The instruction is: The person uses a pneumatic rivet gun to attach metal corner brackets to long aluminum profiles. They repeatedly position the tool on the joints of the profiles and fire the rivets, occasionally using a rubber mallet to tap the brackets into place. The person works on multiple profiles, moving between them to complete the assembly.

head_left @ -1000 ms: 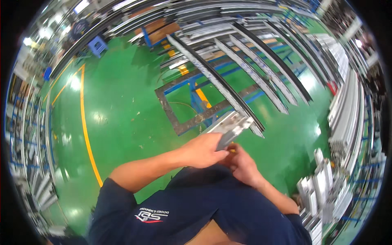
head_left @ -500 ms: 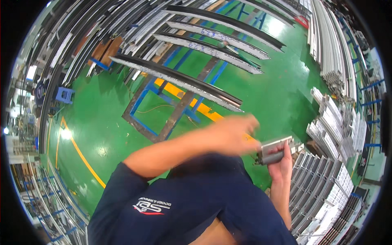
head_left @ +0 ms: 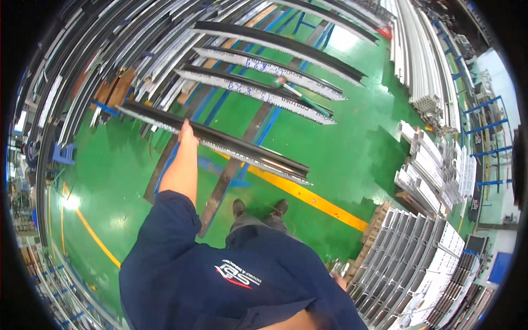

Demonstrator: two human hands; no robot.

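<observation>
My left hand (head_left: 188, 133) reaches forward, its fingers closed on the near edge of the closest long black aluminium profile (head_left: 242, 144), left of its middle. That profile lies slantwise across a blue-and-brown trestle frame (head_left: 223, 190). Low at my right side, my right hand (head_left: 341, 281) is partly hidden by my shirt. From it stick out short silvery metal pieces (head_left: 339, 268), too small here to name exactly. Farther off, a mallet (head_left: 300, 96) with a green handle rests across two more white-wrapped profiles (head_left: 258, 92).
Stacked grey profile lengths (head_left: 385, 258) stand on a wooden pallet (head_left: 375, 228) close at my right. More white bundles (head_left: 429, 165) and long bars (head_left: 415, 71) line the right side. A yellow line (head_left: 308, 197) crosses the green floor. A blue stool (head_left: 64, 153) stands at left.
My left hand has swung away from the metal pieces to the near profile. My right hand has dropped to my side with the pieces. The view has shifted, and my feet now show.
</observation>
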